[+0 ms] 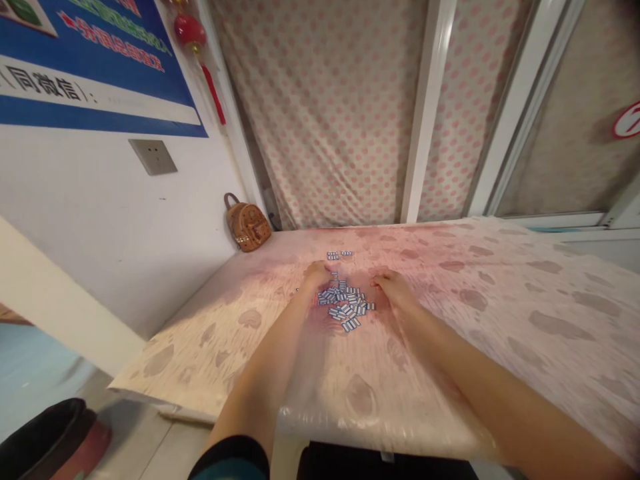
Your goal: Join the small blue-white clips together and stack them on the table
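A loose pile of small blue-and-white tiles [350, 303] lies on the patterned table cover [360, 393], between my two hands. My left hand [317, 275] is at the pile's upper left with its fingers closed, the tips beside a few tiles [335, 275]. Whether one is pinched there is too small to see. To the right of the pile, my right hand [394, 287] has its fingers curled and thumb drawn in; anything inside them is hidden. Beyond the pile, several more tiles [333, 255] form a short row, with another small group [347, 253] alongside it.
A small brown backpack-shaped bag [249, 225] stands at the table's far left corner against the wall. Dotted curtains [330, 120] hang behind the table. A dark and red bin-like container [55, 440] is on the floor at lower left.
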A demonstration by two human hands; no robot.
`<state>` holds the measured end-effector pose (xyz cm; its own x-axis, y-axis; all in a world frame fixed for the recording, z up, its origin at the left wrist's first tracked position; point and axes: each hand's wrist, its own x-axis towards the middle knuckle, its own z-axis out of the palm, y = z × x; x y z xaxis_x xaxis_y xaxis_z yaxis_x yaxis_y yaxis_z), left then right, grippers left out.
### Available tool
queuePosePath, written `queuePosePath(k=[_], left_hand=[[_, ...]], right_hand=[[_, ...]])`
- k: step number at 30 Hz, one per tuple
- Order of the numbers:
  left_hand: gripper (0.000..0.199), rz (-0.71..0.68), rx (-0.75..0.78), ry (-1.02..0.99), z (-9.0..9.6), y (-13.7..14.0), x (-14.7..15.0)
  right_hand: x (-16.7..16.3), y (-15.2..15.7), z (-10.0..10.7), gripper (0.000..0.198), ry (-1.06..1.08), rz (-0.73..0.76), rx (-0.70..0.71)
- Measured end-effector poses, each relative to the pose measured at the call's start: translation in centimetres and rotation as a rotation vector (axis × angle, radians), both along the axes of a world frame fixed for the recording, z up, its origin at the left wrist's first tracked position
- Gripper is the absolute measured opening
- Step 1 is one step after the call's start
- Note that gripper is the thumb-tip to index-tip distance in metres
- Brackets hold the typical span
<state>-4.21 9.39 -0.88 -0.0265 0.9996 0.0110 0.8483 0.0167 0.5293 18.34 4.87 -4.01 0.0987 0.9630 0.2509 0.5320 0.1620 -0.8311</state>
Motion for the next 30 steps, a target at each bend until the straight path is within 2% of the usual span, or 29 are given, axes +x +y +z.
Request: queuePosePath(k=[6, 10, 13, 15, 17, 21, 25, 30], left_hand=[[0.03, 0.015, 0.018, 0.003, -0.4, -0.3, 0.0], [0.038, 0.048, 0.035, 0.029, 0.2, -1.7, 0.1], [0.044, 0.092, 0.146, 0.085, 1.0, -2.9, 0.2], [0.034, 0.055, 0.164, 0.116, 1.4, -3.7, 0.5], [0.024, 0.0, 0.093, 0.144, 1.5, -4.4, 1.0], [0.028, -0.033, 0.047, 0.176, 1.3, -5.2, 2.1], [0.023, -0.077, 0.054, 0.072, 0.8, -5.3, 2.4], [0.015, -0.12, 0.14, -0.049, -0.4, -4.9, 2.2]], right_hand=[[0.2, -1.2, -0.2, 0.016, 0.128, -0.001, -0.029], [0.2, -1.5, 0.0, 0.015, 0.161, 0.028, -0.026], [0.3, -1.6, 0.2, 0.015, 0.129, 0.024, -0.035], [0.4, -1.7, 0.3, 0.014, 0.105, 0.02, -0.05], [0.5, -1.9, 0.5, 0.014, 0.07, 0.024, -0.053], [0.4, -2.3, 1.0, 0.015, 0.025, 0.039, -0.045], [0.3, -2.7, 1.1, 0.016, -0.017, 0.067, -0.031], [0.2, -3.0, 1.4, 0.016, -0.123, 0.057, -0.023]])
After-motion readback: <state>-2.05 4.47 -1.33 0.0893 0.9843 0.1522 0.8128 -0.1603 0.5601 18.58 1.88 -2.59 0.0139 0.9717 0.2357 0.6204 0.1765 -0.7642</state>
